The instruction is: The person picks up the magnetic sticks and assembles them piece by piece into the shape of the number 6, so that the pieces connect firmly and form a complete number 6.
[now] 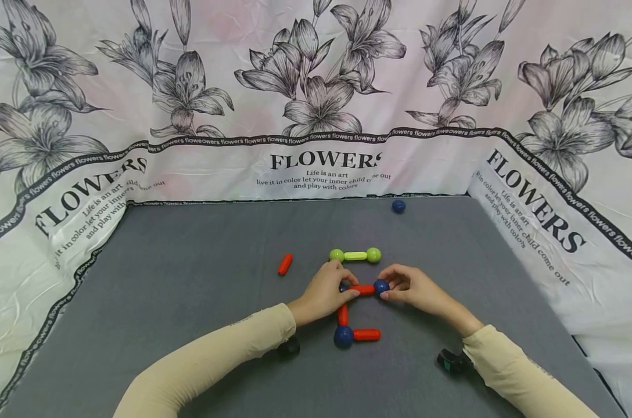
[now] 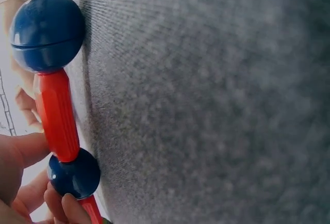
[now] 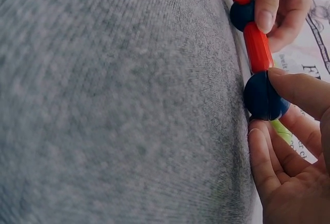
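Red rods and blue balls are joined into an angular chain on the grey cloth. At its upper corner, my left hand point(image 1: 322, 291) pinches the upper red rod point(image 3: 258, 48) beside the corner blue ball point(image 2: 75, 173), which the fingers partly hide in the head view. My right hand point(image 1: 412, 287) holds the end blue ball point(image 3: 260, 96) between thumb and fingers, against that rod's right end. Below the corner, a red rod point(image 2: 56, 115) runs down to the lower blue ball point(image 1: 343, 337). From there another red rod point(image 1: 366, 334) points right.
Behind the hands lies a green rod point(image 1: 355, 256) with a green ball at each end. A loose red rod point(image 1: 285, 264) is to the left, and a single blue ball point(image 1: 398, 206) sits near the back edge. Flower-printed curtains point(image 1: 206, 168) border the grey table point(image 1: 201, 244).
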A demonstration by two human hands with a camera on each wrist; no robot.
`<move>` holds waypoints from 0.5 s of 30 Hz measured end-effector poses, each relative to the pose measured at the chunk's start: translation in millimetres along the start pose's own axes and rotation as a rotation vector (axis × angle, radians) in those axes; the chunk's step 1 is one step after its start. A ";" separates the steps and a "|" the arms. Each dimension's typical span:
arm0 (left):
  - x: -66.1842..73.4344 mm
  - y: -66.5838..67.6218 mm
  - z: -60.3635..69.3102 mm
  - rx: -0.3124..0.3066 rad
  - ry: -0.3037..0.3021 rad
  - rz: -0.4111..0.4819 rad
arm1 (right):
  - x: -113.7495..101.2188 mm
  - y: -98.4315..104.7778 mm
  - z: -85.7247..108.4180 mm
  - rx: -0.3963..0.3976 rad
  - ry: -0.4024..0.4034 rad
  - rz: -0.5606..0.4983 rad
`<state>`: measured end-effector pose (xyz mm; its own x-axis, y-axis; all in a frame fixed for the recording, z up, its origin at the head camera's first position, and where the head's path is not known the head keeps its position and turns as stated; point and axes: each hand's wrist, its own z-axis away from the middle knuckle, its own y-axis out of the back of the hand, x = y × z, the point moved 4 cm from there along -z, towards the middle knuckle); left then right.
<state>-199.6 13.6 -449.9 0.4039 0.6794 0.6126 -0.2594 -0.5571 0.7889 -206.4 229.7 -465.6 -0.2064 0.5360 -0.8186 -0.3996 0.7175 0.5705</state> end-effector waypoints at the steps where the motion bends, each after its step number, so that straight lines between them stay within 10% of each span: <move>1: 0.2 1.0 0.3 0.002 -0.005 0.009 | -0.1 0.1 0.3 0.001 0.002 -0.001; 15: -2.9 12.8 30.4 0.036 0.018 0.297 | 2.8 0.7 0.2 -0.010 -0.016 0.001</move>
<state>-177.5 -10.0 -443.0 0.2993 0.4924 0.8173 -0.3322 -0.7492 0.5730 -207.1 231.9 -467.5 -0.1923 0.5439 -0.8168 -0.4082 0.7126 0.5706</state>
